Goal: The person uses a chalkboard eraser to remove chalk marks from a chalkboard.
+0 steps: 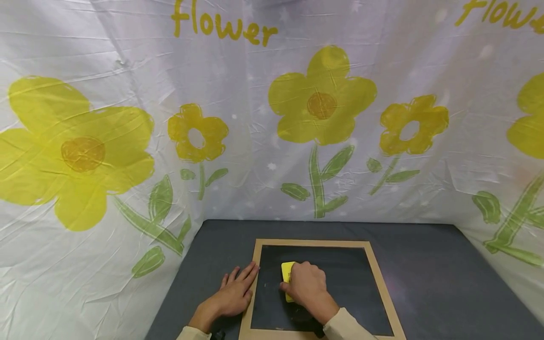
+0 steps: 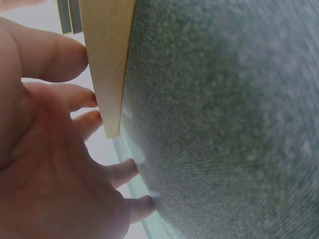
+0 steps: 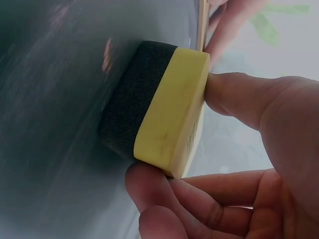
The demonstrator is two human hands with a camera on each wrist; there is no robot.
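A small blackboard (image 1: 348,288) in a light wooden frame (image 1: 313,243) lies on the dark cloth. My right hand (image 1: 309,284) grips a board eraser (image 1: 287,270), a yellow block with a black felt layer, between thumb and fingers. In the right wrist view the eraser's felt (image 3: 137,89) faces the board surface, where a faint reddish mark (image 3: 107,56) and pale streaks show. My left hand (image 1: 233,293) lies with extended fingers at the frame's left side. Seen from the left wrist, its thumb and two fingertips touch the frame's edge, while two other fingertips rest on the cloth.
Dark grey cloth (image 1: 425,274) covers the table around the board. A white curtain (image 1: 255,189) printed with yellow flowers hangs behind the table and along both sides.
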